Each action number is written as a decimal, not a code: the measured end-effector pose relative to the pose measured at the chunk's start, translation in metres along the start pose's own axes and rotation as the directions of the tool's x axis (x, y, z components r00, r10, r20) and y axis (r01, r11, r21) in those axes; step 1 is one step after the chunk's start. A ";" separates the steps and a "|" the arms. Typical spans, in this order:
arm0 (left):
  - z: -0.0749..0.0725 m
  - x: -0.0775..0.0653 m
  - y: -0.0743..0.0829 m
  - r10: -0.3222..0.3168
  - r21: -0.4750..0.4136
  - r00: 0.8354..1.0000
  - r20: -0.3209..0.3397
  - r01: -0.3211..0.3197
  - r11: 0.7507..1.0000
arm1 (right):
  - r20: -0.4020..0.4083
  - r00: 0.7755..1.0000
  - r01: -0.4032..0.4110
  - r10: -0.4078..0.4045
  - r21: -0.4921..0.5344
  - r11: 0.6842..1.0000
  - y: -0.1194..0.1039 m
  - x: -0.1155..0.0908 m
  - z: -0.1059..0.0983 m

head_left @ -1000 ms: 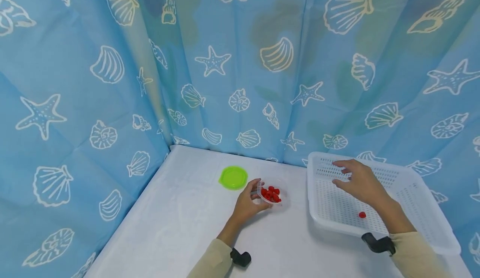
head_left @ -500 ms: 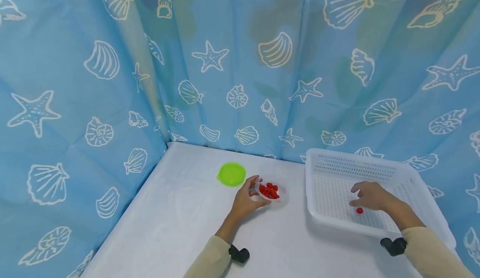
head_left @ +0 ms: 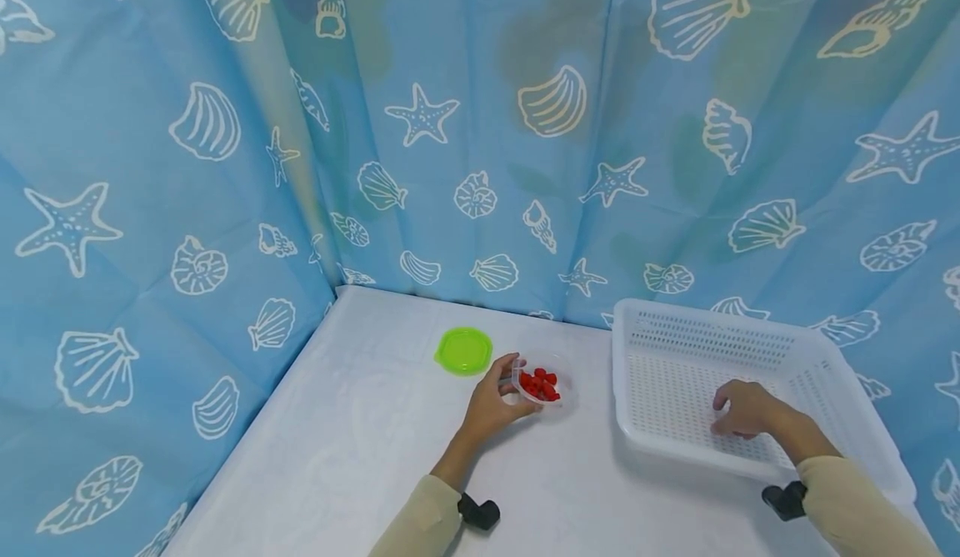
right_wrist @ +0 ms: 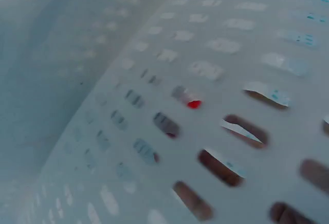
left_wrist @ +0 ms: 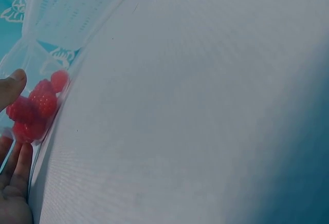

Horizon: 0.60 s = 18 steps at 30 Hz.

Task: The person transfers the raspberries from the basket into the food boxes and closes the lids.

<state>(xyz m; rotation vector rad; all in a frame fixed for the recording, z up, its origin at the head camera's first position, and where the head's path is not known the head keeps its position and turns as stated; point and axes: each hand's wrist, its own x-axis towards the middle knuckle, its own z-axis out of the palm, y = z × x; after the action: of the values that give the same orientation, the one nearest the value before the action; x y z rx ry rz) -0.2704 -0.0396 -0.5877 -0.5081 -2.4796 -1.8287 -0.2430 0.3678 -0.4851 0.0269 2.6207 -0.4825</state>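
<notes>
In the head view my left hand (head_left: 492,403) grips a small clear plastic tub (head_left: 565,380) from its left side, thumb near and fingers far. Several red raspberries (head_left: 538,384) lie inside the tub, also visible through its wall in the left wrist view. My right hand (head_left: 752,409) reaches down into the white plastic basket (head_left: 622,407), fingers curled at the perforated floor. It covers the spot of a single raspberry (right_wrist: 194,104), of which the right wrist view shows a red bit through a slot beside the fingers. The fingertip contact itself is hidden.
A bright green lid (head_left: 464,351) lies on the white-covered table (head_left: 360,424), behind and left of the tub. Blue curtains (head_left: 450,140) with shell prints hang along the back and left. The basket's raised walls surround my right hand.
My right hand has lowered into the basket, its spread fingers curling in over the single raspberry, now hidden in the head view. The left hand keeps holding the tub in place.
</notes>
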 end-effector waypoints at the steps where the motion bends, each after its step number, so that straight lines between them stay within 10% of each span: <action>1: 0.000 0.000 0.001 0.001 0.004 1.000 -0.002 -0.001 1.000 | -0.007 1.000 0.007 -0.007 -0.002 1.000 0.002 0.001 0.001; 18: 0.001 -0.002 0.002 0.023 0.011 1.000 -0.009 -0.023 1.000 | -0.171 0.982 0.092 -0.085 0.037 0.995 0.029 0.007 0.017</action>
<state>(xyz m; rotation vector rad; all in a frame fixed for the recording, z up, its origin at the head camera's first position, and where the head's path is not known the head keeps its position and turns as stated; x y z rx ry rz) -0.2677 -0.0388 -0.5869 -0.5240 -2.4661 -1.8037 -0.2390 0.3886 -0.5124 -0.0359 2.7861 -0.5943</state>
